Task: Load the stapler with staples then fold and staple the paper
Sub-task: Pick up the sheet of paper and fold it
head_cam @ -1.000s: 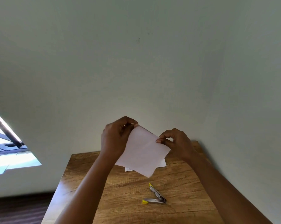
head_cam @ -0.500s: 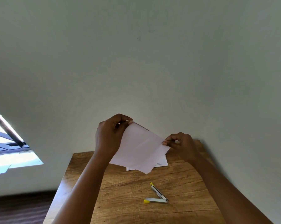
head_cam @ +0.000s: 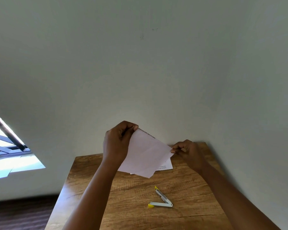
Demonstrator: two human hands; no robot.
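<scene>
Right now I pinch the paper (head_cam: 145,155) by two opposite corners, left hand (head_cam: 118,143) and right hand (head_cam: 188,151), lifted above the table (head_cam: 123,196) to square its fold; stapler (head_cam: 161,199) lies open nearby.

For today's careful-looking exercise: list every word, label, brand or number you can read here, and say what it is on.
Held paper, top edge: a line of dark print, too blurred to read.
Sheet on the table: small print lines, too small to read.
Stapler: no label or brand shows.

matt white paper (head_cam: 145,153), grainy wood table (head_cam: 189,188), metal-and-yellow-plastic stapler (head_cam: 161,199)
</scene>
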